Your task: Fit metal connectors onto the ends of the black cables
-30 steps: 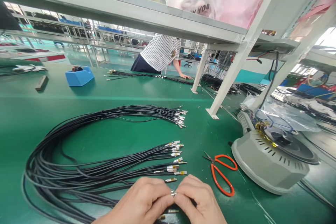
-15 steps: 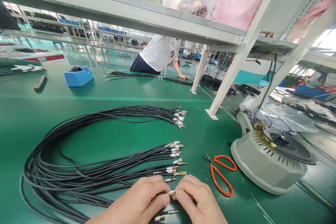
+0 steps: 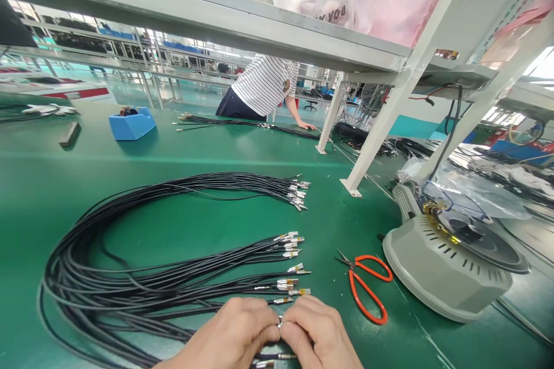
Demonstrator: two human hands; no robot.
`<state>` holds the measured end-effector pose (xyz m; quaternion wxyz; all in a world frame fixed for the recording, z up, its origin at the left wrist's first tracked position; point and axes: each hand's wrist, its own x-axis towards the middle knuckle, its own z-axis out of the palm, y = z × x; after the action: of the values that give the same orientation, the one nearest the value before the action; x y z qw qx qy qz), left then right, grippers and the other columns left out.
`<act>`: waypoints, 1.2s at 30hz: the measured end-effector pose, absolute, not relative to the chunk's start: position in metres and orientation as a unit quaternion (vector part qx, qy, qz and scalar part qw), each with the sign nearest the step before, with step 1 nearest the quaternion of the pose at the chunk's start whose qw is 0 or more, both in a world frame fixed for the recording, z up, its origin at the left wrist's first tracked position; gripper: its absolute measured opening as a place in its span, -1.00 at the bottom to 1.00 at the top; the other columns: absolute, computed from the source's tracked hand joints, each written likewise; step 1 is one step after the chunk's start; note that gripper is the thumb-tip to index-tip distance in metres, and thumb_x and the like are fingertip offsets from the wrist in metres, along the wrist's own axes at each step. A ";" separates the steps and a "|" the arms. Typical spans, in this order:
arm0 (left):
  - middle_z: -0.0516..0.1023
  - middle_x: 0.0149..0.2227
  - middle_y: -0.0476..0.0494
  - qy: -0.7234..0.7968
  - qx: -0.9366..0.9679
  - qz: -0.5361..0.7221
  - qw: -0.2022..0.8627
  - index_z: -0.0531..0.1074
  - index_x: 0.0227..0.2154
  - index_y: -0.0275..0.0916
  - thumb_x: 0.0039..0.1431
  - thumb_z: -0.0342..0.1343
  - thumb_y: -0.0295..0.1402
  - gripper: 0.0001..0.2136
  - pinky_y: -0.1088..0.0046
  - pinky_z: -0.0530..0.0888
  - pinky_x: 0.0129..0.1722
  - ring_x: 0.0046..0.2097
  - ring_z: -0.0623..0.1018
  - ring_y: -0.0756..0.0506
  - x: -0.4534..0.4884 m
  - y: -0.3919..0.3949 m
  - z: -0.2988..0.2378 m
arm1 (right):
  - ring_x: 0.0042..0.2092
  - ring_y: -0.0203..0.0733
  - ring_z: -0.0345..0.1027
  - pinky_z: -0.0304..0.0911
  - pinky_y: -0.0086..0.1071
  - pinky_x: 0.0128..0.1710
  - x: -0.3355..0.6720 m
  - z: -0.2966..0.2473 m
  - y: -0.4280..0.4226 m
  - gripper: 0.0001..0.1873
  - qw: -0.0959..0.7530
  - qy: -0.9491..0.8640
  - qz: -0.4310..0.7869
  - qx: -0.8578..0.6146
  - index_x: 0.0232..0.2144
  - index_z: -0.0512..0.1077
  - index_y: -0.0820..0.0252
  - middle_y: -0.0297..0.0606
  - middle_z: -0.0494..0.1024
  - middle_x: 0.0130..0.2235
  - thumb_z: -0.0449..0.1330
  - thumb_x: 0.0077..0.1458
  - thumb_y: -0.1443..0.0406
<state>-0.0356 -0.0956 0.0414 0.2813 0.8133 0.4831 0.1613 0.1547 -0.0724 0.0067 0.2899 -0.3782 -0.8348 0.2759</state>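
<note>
At the bottom edge, my left hand (image 3: 236, 334) and my right hand (image 3: 318, 334) meet fingertip to fingertip, both pinched on the metal connector tip (image 3: 280, 322) of one black cable. That cable belongs to a big looped bundle of black cables (image 3: 130, 277) lying on the green table. The bundle's near ends (image 3: 292, 259) fan out just above my hands, each with a small metal tip. Its far ends (image 3: 296, 190) lie gathered further back. Two more tipped ends (image 3: 277, 359) lie under my hands.
Orange-handled scissors (image 3: 366, 288) lie right of my hands. A grey round machine (image 3: 445, 265) stands at the right. White shelf legs (image 3: 372, 138) stand behind. A blue tape holder (image 3: 131, 122) sits far left. A person in a striped shirt (image 3: 266, 83) leans on the table's far side.
My hands have drawn closer together around the connector, so less of it shows between the fingers. The view has shifted slightly. The cables have not moved.
</note>
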 end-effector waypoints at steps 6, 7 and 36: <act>0.39 -0.47 0.07 0.493 0.775 0.197 0.342 0.29 -0.54 -0.20 0.41 -0.13 -0.34 -0.65 0.56 0.26 -0.36 -0.40 0.41 0.01 -0.036 -0.091 0.047 | -0.38 -0.25 0.33 0.20 -0.44 -0.35 0.162 0.021 -0.064 -0.55 0.274 -0.740 0.461 -0.405 -0.48 0.44 0.16 -0.32 0.44 -0.46 -0.01 0.32 0.05; 0.39 -0.48 0.07 0.494 0.769 0.202 0.351 0.27 -0.56 -0.20 0.40 -0.12 -0.33 -0.65 0.56 0.26 -0.37 -0.40 0.40 0.02 -0.037 -0.090 0.048 | -0.40 -0.26 0.32 0.20 -0.44 -0.38 0.164 0.024 -0.062 -0.52 0.280 -0.713 0.501 -0.402 -0.44 0.46 0.17 -0.31 0.45 -0.46 -0.03 0.31 0.01; 0.51 -0.47 0.01 0.499 0.770 0.222 0.331 0.51 -0.50 -0.19 0.38 -0.07 -0.13 -0.59 0.56 0.30 -0.34 -0.38 0.46 -0.03 -0.032 -0.090 0.052 | -0.41 -0.26 0.34 0.15 -0.46 -0.40 0.166 0.024 -0.060 -0.65 0.251 -0.761 0.394 -0.451 -0.54 0.45 0.16 -0.36 0.45 -0.50 0.08 0.25 0.19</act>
<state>-0.0322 -0.0901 0.0525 0.3308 0.7698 0.4985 0.2224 0.1658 -0.0599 0.0242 0.2506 -0.4507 -0.7607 0.3941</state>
